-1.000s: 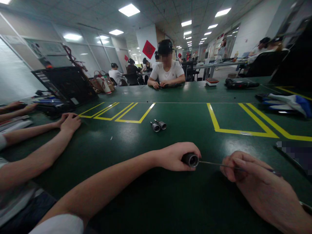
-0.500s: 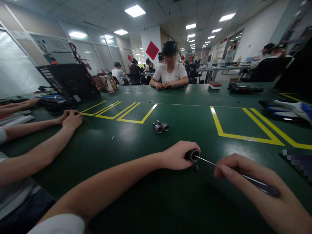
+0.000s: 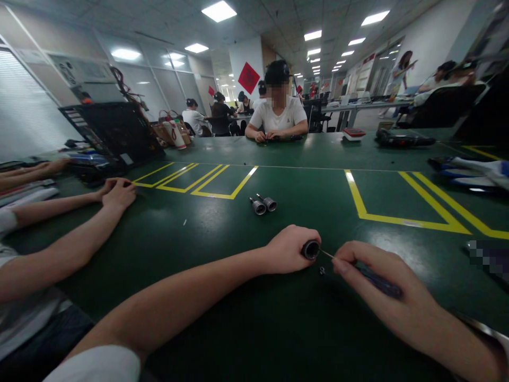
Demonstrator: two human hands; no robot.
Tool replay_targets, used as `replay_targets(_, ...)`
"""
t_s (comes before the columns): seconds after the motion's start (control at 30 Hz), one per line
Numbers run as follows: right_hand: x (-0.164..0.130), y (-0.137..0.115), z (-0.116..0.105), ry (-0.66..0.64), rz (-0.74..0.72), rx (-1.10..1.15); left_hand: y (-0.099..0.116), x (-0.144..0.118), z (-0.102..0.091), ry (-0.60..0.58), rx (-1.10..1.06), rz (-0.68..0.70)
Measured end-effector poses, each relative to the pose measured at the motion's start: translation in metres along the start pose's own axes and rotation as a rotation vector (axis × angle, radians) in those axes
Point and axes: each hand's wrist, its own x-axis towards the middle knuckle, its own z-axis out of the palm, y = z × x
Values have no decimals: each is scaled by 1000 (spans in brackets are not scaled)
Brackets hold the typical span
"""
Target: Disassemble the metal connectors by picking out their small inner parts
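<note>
My left hand [image 3: 292, 248] is wrapped round a dark metal socket [image 3: 310, 249], its hollow mouth facing right. In my right hand [image 3: 392, 284] is a thin screwdriver [image 3: 382, 283] with a dark purple handle, the fingers pinching its slender shaft. The shaft reaches the socket's mouth; I cannot tell how far inside its tip goes. Just below, a small shiny metal piece [image 3: 322, 271] lies on the table. Farther forward, two similar sockets with narrow shanks [image 3: 260, 207] [image 3: 270, 203] rest side by side.
Yellow tape outlines [image 3: 214, 196] mark the green table [image 3: 207, 233]. A co-worker's hands [image 3: 119, 193] rest at the left, and another person [image 3: 277, 114] sits opposite. A black power tool [image 3: 403, 139] lies at the far right, near blue-and-white items [image 3: 473, 172]. A dark case [image 3: 115, 132] stands back left.
My right hand has moved left with the screwdriver, closer to the socket, so less of the shaft shows. My left hand and the socket have shifted slightly left.
</note>
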Motion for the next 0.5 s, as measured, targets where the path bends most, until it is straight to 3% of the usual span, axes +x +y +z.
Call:
replay_targets(0.33,14,15,-2,74,452,828,6,-2,-2,-23,45,15)
replay_targets(0.4,13,15,-1,80,449,820,7,-1,-2,-23,47,16)
replay_targets(0.5,9,11,-4,78,293,544,7,-1,-2,-30,67,16)
